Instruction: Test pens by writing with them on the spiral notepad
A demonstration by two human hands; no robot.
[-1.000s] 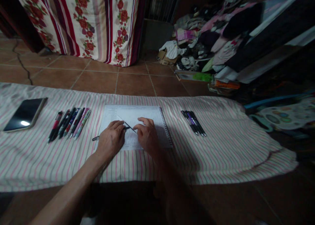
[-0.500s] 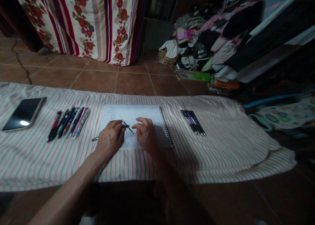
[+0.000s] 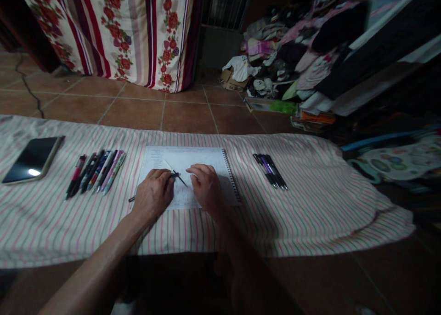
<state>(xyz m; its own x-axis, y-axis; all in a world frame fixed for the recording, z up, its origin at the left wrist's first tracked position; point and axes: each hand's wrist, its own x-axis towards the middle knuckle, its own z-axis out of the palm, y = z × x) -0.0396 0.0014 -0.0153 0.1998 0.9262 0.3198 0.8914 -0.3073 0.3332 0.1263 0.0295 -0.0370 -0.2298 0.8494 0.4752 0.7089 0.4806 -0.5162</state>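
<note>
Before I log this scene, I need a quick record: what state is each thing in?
Phone: lying face up, screen dark, reflecting light
Pens nearer the phone: lying side by side
Notebook: flat, marked page up
Thin stick: slanted across the page
Pen: mostly covered
Left hand: curled over that pen, grip hidden
Right hand: fingers bent, nothing seen in them
Far pens: close together, slanted
Cloth: spread, wrinkled
Curtain: hanging
</note>
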